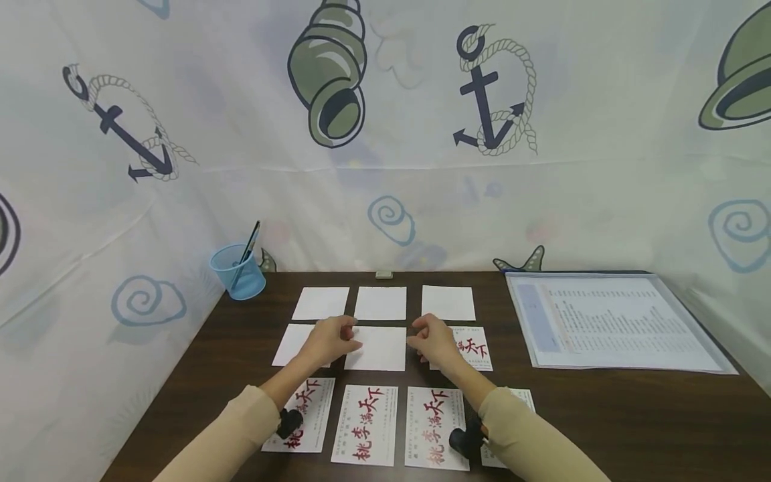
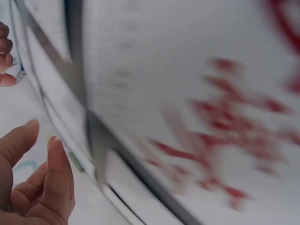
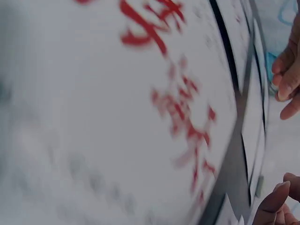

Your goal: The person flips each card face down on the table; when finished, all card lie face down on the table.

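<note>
Cards lie in rows on a dark brown table (image 1: 602, 415). The far row holds three blank white cards (image 1: 380, 302). The near row shows cards printed with red characters (image 1: 365, 425). In the middle row a blank card (image 1: 379, 351) lies between my hands. My left hand (image 1: 337, 337) hovers at its left edge, fingers loosely curled, thumb over the card. My right hand (image 1: 429, 337) sits at its right edge, partly covering a printed card (image 1: 476, 348). Neither hand holds anything. The left wrist view shows my left hand (image 2: 37, 183) relaxed above blurred cards. Only fingertips of my right hand (image 3: 276, 201) show in the right wrist view.
A blue mesh pen cup (image 1: 237, 270) with a pen stands at the back left corner. A clear folder with a printed sheet (image 1: 608, 321) lies at the right. A small grey object (image 1: 383, 274) sits at the back edge. Patterned cloth walls enclose the table.
</note>
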Tool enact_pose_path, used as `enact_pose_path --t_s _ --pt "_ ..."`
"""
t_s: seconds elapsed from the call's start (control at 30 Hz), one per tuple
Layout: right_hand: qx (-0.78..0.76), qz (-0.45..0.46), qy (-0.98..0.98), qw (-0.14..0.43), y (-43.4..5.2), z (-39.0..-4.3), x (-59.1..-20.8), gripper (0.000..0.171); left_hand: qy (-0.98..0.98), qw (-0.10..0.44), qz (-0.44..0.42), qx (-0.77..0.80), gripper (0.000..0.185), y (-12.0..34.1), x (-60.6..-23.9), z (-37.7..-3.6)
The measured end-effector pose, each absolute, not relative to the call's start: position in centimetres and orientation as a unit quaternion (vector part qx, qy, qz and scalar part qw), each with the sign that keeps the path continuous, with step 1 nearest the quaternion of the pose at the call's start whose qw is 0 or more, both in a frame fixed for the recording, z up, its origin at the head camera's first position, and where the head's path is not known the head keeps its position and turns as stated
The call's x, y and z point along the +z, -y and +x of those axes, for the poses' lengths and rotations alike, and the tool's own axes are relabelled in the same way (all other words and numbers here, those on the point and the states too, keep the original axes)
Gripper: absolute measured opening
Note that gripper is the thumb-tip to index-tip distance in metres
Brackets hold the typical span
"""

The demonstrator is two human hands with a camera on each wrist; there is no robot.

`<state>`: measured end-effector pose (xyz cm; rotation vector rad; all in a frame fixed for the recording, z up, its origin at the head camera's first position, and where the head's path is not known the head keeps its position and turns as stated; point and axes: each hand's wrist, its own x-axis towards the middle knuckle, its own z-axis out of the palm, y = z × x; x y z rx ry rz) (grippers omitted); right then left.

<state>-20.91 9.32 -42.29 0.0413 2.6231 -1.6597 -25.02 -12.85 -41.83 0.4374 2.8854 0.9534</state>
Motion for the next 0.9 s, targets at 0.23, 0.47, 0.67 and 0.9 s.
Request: enact_pose_path --t_s 0.23,0.47,0.67,0.9 --pt "-0.558 0.07 -0.827 -0.002 -14.1 -21.1 -41.5 0.032 -0.876 0.127 0.197 0.422 0.052 9.4 -41.1 -24.9" --pt "-0.49 0.085 -0.867 -0.005 -18.7 -19.7 -42.1 0.035 -0.878 0.145 0.241 0.388 0.058 5.9 -41.3 -24.6" --pt "-0.454 0.078 -0.887 0.018 -19.5 -18.8 -42.6 0.043 -0.897 0.142 0.241 0.342 0.061 4.1 -41.8 -24.7" --pt "-0.389 0.081 -0.918 0.012 -19.2 -18.6 -43.1 0.049 -0.909 0.147 0.239 0.308 0.067 2.7 -42.4 -24.4"
